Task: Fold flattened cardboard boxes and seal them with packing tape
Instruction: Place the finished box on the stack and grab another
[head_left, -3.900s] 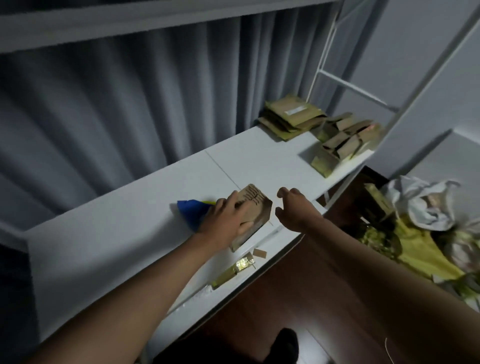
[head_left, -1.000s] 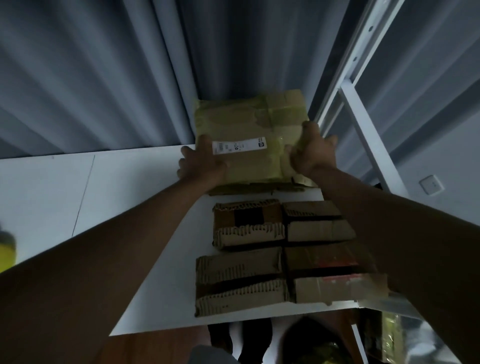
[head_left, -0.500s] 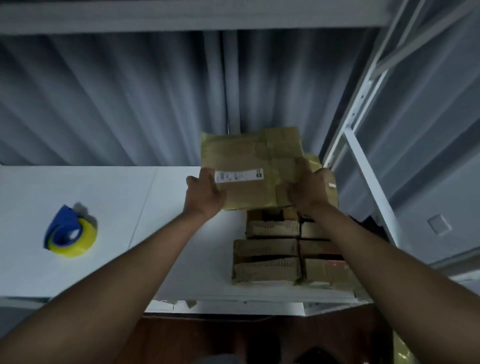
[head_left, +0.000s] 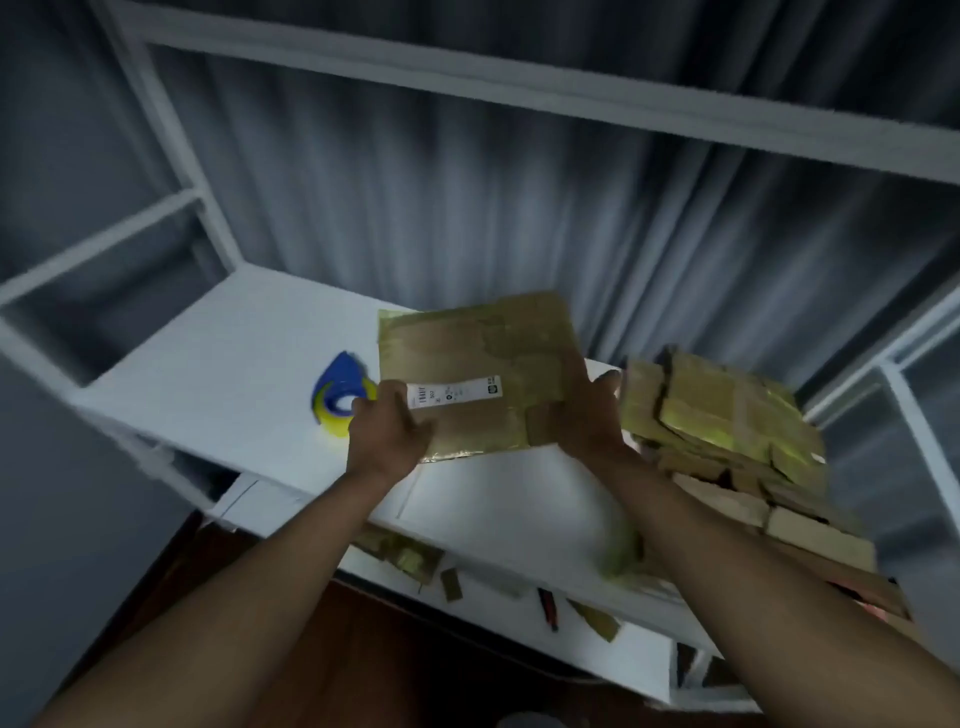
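Observation:
A flattened cardboard box (head_left: 483, 358) with old yellowish tape and a white label is held above the white table (head_left: 234, 364), tilted toward me. My left hand (head_left: 387, 431) grips its lower left corner. My right hand (head_left: 587, 421) grips its lower right edge. A roll of yellow packing tape in a blue dispenser (head_left: 340, 395) lies on the table just left of the box, beside my left hand.
A stack of flattened boxes (head_left: 722, 410) lies at the right end of the table, with several folded boxes (head_left: 810, 530) in front of it. Cardboard scraps (head_left: 452, 582) lie on a lower ledge. White shelf frame and grey curtain stand behind.
Both hands have carried the flattened box left, away from the stack and over the middle of the table. The view swung left, so the tape dispenser now sits beside the box.

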